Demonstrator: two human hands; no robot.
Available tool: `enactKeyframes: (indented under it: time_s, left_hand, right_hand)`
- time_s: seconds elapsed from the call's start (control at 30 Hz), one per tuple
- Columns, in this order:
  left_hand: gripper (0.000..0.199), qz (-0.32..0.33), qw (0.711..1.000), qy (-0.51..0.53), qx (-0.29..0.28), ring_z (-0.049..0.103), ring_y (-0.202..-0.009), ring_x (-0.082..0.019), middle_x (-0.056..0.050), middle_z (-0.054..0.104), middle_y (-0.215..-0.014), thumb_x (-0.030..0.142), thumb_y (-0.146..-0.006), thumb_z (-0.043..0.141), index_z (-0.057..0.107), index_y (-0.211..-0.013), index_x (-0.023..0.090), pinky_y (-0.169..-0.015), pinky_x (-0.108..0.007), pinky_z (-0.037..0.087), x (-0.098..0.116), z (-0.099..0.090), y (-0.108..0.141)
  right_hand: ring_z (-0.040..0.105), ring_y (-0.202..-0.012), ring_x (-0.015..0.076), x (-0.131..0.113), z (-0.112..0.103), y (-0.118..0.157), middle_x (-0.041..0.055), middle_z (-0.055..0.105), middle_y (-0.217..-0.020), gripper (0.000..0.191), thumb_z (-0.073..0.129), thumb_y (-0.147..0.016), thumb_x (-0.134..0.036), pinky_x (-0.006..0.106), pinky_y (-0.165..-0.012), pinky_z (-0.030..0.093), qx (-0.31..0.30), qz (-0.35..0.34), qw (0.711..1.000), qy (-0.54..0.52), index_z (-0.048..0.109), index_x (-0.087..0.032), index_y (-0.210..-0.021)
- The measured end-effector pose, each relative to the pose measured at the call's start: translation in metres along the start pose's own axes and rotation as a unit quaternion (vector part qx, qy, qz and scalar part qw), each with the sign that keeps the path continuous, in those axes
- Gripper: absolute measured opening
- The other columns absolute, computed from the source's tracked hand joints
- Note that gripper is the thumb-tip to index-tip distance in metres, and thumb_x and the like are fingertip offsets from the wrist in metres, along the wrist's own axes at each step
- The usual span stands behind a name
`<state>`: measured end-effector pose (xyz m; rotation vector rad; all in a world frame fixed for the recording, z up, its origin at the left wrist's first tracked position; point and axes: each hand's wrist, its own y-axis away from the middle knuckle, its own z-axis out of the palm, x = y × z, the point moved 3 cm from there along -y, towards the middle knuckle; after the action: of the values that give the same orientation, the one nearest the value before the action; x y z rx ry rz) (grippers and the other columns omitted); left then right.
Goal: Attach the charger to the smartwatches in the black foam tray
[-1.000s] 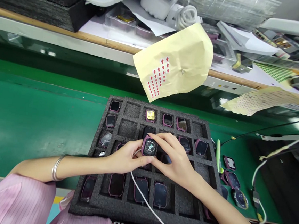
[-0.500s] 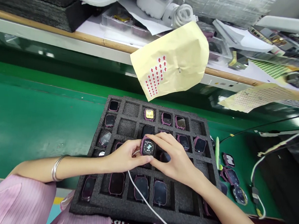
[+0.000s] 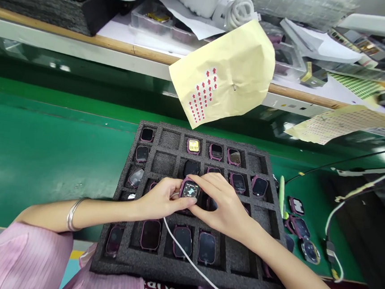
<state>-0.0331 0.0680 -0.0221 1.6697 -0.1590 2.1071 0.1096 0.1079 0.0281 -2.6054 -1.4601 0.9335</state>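
Note:
A purple-framed smartwatch (image 3: 190, 189) with a lit dial is held between my two hands above the foam tray (image 3: 155, 267). My left hand (image 3: 160, 199) grips its left side, thumb along the lower edge. The fingers and thumb of my right hand (image 3: 222, 205) close on its right edges. A white cable (image 3: 189, 261) runs from under my left hand down across the tray; its end at the watch is hidden. Several more watches lie in the tray's compartments, among them one with a yellow lit screen (image 3: 193, 146) in the back row.
At right on the green table (image 3: 78, 143) lie several loose watch parts (image 3: 298, 226), a light green tool (image 3: 281, 197) and a cable with a connector (image 3: 330, 246). A yellow sheet with red arrow stickers (image 3: 232, 76) hangs from the shelf edge (image 3: 127, 46). Black foam blocks (image 3: 46, 1) stand at upper left.
The view has shifted slightly. Both hands stay on the watch, which tilts a little differently, and its dial looks slightly turned.

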Motion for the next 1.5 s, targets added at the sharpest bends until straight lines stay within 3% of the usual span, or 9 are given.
enactKeyframes:
  time_s: [0.23, 0.4, 0.6, 0.8, 0.97, 1.13, 1.3, 1.4, 1.5]
  left_hand:
    - [0.031, 0.006, 1.000, 0.014, -0.010, 0.039, -0.067, -0.011, 0.001, 0.042, -0.072, 0.042, -0.080, 0.063, 0.052, -0.078, 0.012, -0.061, -0.025, 0.032, -0.002, -0.001, 0.000]
    - [0.031, 0.014, 1.000, 0.008, -0.001, 0.040, -0.069, -0.011, 0.000, 0.046, -0.079, 0.040, -0.084, 0.060, 0.053, -0.096, 0.013, -0.061, -0.024, 0.033, -0.003, 0.001, -0.001]
    - [0.048, -0.001, 0.998, 0.058, -0.007, 0.037, -0.055, -0.006, 0.002, 0.049, -0.080, 0.048, -0.074, 0.070, 0.047, -0.101, 0.015, -0.049, -0.020, 0.028, -0.003, 0.002, -0.007]
    - [0.034, -0.017, 0.999, -0.008, -0.028, 0.043, -0.057, -0.006, 0.001, 0.053, -0.085, 0.037, -0.080, 0.065, 0.046, -0.100, 0.016, -0.053, -0.021, 0.034, -0.007, 0.007, -0.001]
    - [0.039, -0.003, 0.999, -0.042, -0.009, 0.057, -0.080, -0.013, -0.002, 0.057, -0.097, 0.037, -0.086, 0.060, 0.041, -0.116, 0.020, -0.072, -0.026, 0.046, -0.010, 0.011, 0.006]
    - [0.041, 0.030, 0.996, -0.048, 0.065, 0.061, -0.087, -0.018, -0.003, 0.062, -0.094, 0.040, -0.082, 0.064, 0.045, -0.114, 0.023, -0.073, -0.026, 0.050, -0.004, 0.017, 0.019]
    - [0.050, 0.114, 0.979, -0.031, 0.166, 0.059, -0.078, -0.016, -0.001, 0.061, -0.096, 0.034, -0.076, 0.072, 0.045, -0.117, 0.027, -0.058, -0.021, 0.048, 0.022, 0.023, 0.038]
    - [0.043, 0.157, 0.979, -0.068, 0.115, 0.056, -0.070, -0.012, 0.000, 0.060, -0.098, 0.030, -0.080, 0.068, 0.046, -0.116, 0.029, -0.063, -0.021, 0.050, 0.041, 0.042, 0.029]
    - [0.022, 0.145, 0.970, -0.189, -0.043, 0.060, -0.084, -0.016, -0.002, 0.061, -0.101, 0.032, -0.086, 0.060, 0.053, -0.106, 0.026, -0.078, -0.027, 0.052, 0.047, 0.078, 0.003]
  right_hand:
    - [0.060, -0.077, 0.0212, 0.001, 0.007, 0.002, 0.0071, 0.064, -0.086, 0.037, 0.062, -0.083, -0.024, 0.040, -0.076, 0.048, 0.027, -0.004, 0.999, -0.041, 0.054, -0.016, -0.119]
    - [0.059, -0.089, 0.0236, 0.004, 0.002, 0.001, 0.0104, 0.062, -0.101, 0.041, 0.062, -0.083, -0.025, 0.040, -0.078, 0.050, 0.027, 0.007, 0.999, -0.046, 0.053, -0.017, -0.122]
    - [0.059, -0.077, 0.0189, 0.030, -0.024, -0.033, 0.0038, 0.061, -0.087, 0.028, 0.071, -0.078, -0.031, 0.031, -0.069, 0.049, 0.104, 0.079, 0.986, -0.103, 0.056, -0.018, -0.098]
    - [0.058, -0.077, 0.0191, 0.041, -0.006, -0.096, 0.0066, 0.060, -0.088, 0.040, 0.069, -0.081, -0.038, 0.031, -0.070, 0.047, 0.040, 0.036, 0.998, -0.017, 0.056, -0.010, -0.106]
    - [0.055, -0.100, 0.0264, 0.051, 0.019, -0.108, 0.0131, 0.058, -0.105, 0.043, 0.073, -0.078, -0.036, 0.038, -0.085, 0.046, -0.013, 0.042, 0.997, 0.067, 0.059, -0.010, -0.110]
    - [0.053, -0.108, 0.0285, 0.041, 0.009, -0.071, 0.0180, 0.054, -0.119, 0.064, 0.066, -0.080, -0.051, 0.037, -0.090, 0.046, -0.067, 0.054, 0.994, 0.065, 0.053, -0.005, -0.123]
    - [0.059, -0.100, 0.0147, -0.024, -0.007, 0.015, 0.0079, 0.062, -0.109, 0.039, 0.037, -0.100, -0.035, 0.021, -0.088, 0.044, -0.084, 0.106, 0.963, -0.232, 0.052, -0.010, -0.126]
    - [0.061, -0.072, 0.0099, -0.062, -0.010, 0.070, 0.0020, 0.063, -0.085, 0.048, 0.050, -0.094, -0.042, 0.018, -0.065, 0.047, -0.124, 0.162, 0.886, -0.416, 0.046, -0.014, -0.133]
    - [0.043, -0.048, 0.0049, -0.075, -0.034, 0.116, -0.0041, 0.050, -0.061, 0.043, 0.054, -0.092, -0.042, 0.015, -0.044, 0.033, -0.061, 0.228, 0.831, -0.503, 0.058, -0.011, -0.121]
